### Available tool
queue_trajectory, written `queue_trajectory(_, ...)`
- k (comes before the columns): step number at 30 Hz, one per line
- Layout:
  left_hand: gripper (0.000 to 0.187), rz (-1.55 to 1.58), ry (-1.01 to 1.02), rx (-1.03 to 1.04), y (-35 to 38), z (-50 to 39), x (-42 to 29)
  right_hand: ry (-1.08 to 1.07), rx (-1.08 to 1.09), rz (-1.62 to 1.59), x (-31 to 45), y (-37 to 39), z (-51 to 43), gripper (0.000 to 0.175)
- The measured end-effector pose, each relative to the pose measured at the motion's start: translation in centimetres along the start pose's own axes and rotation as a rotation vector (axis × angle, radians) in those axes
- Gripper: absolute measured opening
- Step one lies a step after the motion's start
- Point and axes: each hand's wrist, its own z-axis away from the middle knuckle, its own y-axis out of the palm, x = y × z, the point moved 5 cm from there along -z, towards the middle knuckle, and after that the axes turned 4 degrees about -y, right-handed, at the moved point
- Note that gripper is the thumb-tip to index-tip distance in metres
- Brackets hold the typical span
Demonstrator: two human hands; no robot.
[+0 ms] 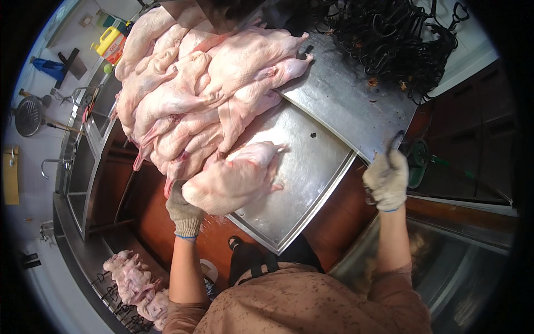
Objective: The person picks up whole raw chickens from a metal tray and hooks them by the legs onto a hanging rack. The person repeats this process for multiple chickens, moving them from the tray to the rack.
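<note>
A plucked duck lies at the near edge of a stainless-steel table, its legs pointing right. My left hand, in a knitted work glove, grips its left end; the fingers are partly hidden under the bird. Off to the right, past the table's corner, my gloved right hand is closed around a dark metal hook, whose curved end sticks up above the fist. Behind the single duck, a heap of plucked ducks covers the table's far left, some necks hanging over the edge.
A tangle of black metal hooks sits on a raised steel sheet at the back right. More plucked birds with hooks lie on a counter at lower left. A steel sink and faucet line the left wall.
</note>
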Motion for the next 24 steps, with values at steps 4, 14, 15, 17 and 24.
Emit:
queue_trajectory(4, 0.038, -0.033, -0.331, 0.003, 2.1, 3.3, 6.3, 0.107, -0.085, 0.551, -6.3, -2.6, -2.1, 0.041)
queue_trajectory(14, 0.09, -0.383, -0.755, 0.418, 4.4, 11.7, 11.3, 0.267, -0.048, 0.321, -13.5, 2.0, -7.1, 0.043)
queue_trajectory(15, 0.103, -0.377, -0.537, 0.362, 4.5, 11.6, 10.6, 0.312, 0.03, 0.252, -14.3, 2.4, -6.4, 0.045)
queue_trajectory(17, 0.123, -0.228, -0.327, 0.344, 5.4, 11.7, 10.4, 0.421, 0.141, 0.185, -16.5, 3.0, -5.2, 0.041)
queue_trajectory(24, 0.062, 0.085, -0.264, 0.073, 9.8, 13.5, 12.6, 0.706, 0.124, 0.389, -27.6, 3.8, -5.0, 0.029)
